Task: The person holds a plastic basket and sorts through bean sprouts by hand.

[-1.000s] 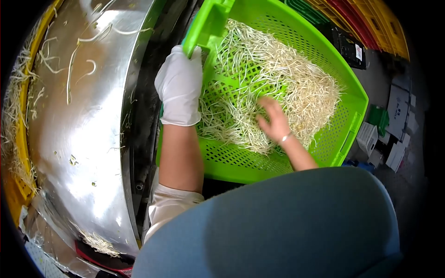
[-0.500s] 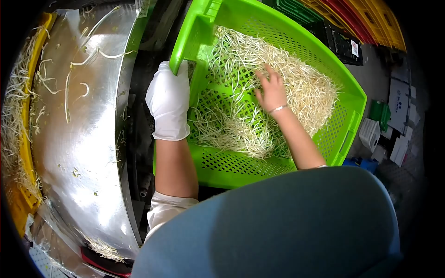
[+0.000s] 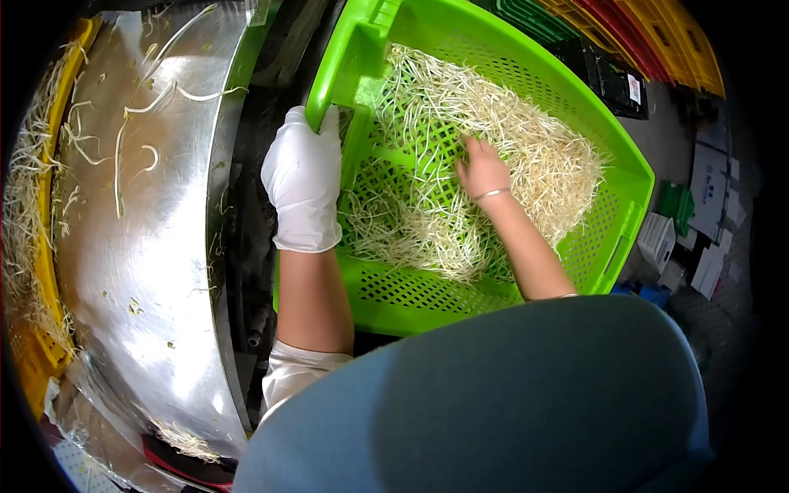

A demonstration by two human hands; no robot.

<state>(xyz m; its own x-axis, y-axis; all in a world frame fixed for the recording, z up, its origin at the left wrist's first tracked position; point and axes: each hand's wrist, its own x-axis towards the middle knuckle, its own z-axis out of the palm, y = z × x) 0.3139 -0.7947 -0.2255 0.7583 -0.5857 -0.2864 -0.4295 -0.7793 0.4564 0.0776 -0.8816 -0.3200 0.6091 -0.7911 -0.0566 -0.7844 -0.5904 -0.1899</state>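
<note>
Blue cloth (image 3: 526,394) fills five o'clock. The crate (image 3: 427,287), green and slotted, takes up one o'clock, with the metal sheet (image 3: 156,246) apart from it at nine. Stacked crates (image 3: 682,41) stand between one and two, beyond the crate's far wall.

The sprouts (image 3: 534,156) lie inside the crate: a dense heap from its eleven o'clock round to its four, and a thinner patch toward its seven. Slotted floor shows through between them.

The left hand (image 3: 302,181), gloved in white, is closed on the crate's rim at ten o'clock. That hold should be firm, since a crate that slides would waste the other hand's effort.

The right hand (image 3: 486,174), bare, is in the sprouts near the crate's middle. Its fingertips are buried, so I cannot tell whether they grip any. The strands look thin and likely to snap, so loose, combing fingers would suit them better than pressing; small lifts should ease tangles, and working from the heap's edge toward the bare floor would spread them evenly.

Smallest are the bracelet (image 3: 493,193) on the right wrist and a few stray strands (image 3: 119,177) on the sheet.
</note>
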